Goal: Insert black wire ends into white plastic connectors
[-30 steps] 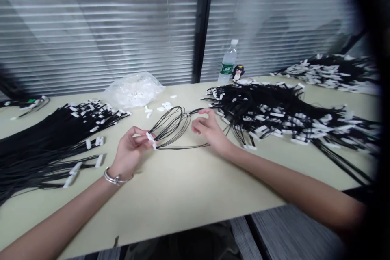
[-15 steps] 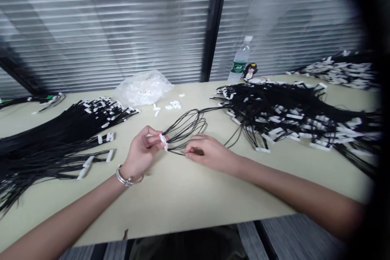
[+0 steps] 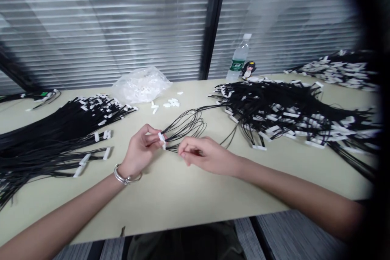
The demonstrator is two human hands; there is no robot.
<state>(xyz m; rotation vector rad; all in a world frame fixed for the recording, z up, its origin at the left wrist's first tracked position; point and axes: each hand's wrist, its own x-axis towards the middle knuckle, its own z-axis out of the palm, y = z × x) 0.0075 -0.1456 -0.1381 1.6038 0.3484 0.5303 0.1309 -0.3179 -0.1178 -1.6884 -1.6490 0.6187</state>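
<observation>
Near the middle of the table, my left hand pinches a white connector between thumb and fingers. Thin black wires run from it in loops to the right and back toward the big cable pile. My right hand is beside the lower wires, its fingers curled together just right of the connector. Whether a wire is between those fingertips is too small to tell. Several small white pieces lie behind the wires, next to a clear plastic bag of white parts.
A black cable bundle with white ends covers the table's left side. A larger pile lies at right, another behind it. A water bottle and a penguin figure stand near the window blinds.
My right hand has moved slightly left, closer to the connector, and its fingers have curled differently. My left hand keeps its hold. The whole view has shifted a little.
</observation>
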